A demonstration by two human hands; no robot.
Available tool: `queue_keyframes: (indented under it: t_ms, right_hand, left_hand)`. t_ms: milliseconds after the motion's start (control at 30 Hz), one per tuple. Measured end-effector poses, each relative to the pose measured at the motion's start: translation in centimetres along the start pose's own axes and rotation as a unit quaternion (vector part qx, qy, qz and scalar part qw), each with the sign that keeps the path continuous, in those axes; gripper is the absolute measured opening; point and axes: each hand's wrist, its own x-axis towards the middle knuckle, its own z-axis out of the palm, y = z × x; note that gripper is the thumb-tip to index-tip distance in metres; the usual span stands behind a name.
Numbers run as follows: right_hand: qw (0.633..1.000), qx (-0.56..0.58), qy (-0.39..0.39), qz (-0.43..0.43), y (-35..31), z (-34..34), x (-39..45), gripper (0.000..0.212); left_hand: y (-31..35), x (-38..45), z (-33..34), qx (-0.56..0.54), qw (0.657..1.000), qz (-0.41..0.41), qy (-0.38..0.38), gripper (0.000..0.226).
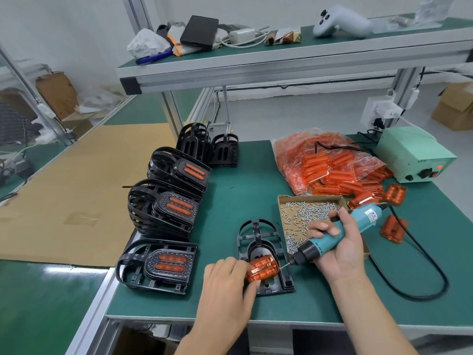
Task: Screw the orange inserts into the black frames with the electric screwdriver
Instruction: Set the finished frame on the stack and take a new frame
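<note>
Pressing down on the orange insert [263,270], my left hand [227,285] has its fingertips [249,290] curled against the near edge of the piece, holding it seated in the black frame [265,254] that lies flat on the green mat [230,201]. My right hand [337,249] is wrapped fully around the teal electric screwdriver [335,238], thumb and fingers closed on its barrel, with the tool tilted low so its bit meets the right end of the insert. I cannot tell whether a screw sits on the bit. The screwdriver's black cable [422,272] loops away to the right across the mat. Just behind my right hand is a shallow cardboard tray [281,201] of small silver screws [307,213]. Behind that, a clear bag [289,160] spills more orange inserts, a few lying loose near the tray. To my left stand stacks of finished frames [166,208] with orange already fitted. A pale green power unit [412,155] sits at the far right, a red light showing on its front.
</note>
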Motion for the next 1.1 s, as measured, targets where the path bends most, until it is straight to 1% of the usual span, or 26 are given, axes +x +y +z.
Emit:
queue_keyframes:
  t_ms: [67, 267, 400, 600, 667, 733, 800, 900, 967, 1100]
  right_hand:
    - [1.000, 0.000, 0.001, 0.001, 0.0, 0.0, 0.0, 0.017]
    - [1.000, -0.001, -0.003, 0.000, 0.0, -0.1, 0.1, 0.017]
    - [1.000, -0.003, -0.005, 0.002, 0.0, -0.1, 0.1, 0.019]
    - [1.000, 0.001, -0.004, 0.003, 0.0, -0.1, 0.1, 0.018]
    - [1.000, -0.001, -0.007, 0.007, 0.0, -0.1, 0.1, 0.016]
    - [1.000, 0.001, -0.008, 0.005, 0.0, -0.2, 0.1, 0.016]
    - [1.000, 0.000, -0.006, 0.001, 0.0, -0.2, 0.1, 0.016]
    - [1.000, -0.002, -0.003, 0.003, 0.0, -0.1, 0.1, 0.018]
    - [1.000, -0.002, -0.002, 0.003, 0.0, -0.1, 0.1, 0.018]
    - [1.000, -0.001, -0.001, 0.001, 0.0, -0.1, 0.1, 0.020]
  left_hand:
    - [0.2, 0.1, 0.2, -0.005, 1.000, -0.007, 0.007, 0.026]
    - [1.3, 0.4, 0.7, -0.020, 0.998, -0.021, 0.059, 0.033]
    - [2.1, 0.3, 1.5, -0.005, 0.999, -0.023, 0.047, 0.036]
    - [1.7, 0.0, 2.2, -0.052, 0.997, -0.010, 0.057, 0.038]
    - [1.4, -0.3, 2.3, -0.080, 0.995, 0.003, 0.052, 0.035]
    - [1.1, -0.5, 2.4, -0.100, 0.994, 0.017, 0.051, 0.025]
    - [0.7, -0.6, 2.5, -0.104, 0.993, 0.018, 0.045, 0.018]
    - [0.4, -0.2, 2.5, -0.100, 0.995, 0.020, 0.021, 0.018]
    - [0.4, 0.0, 2.5, -0.088, 0.996, 0.029, -0.005, 0.018]
    - [0.4, 0.3, 2.4, -0.087, 0.994, 0.020, -0.065, 0.014]
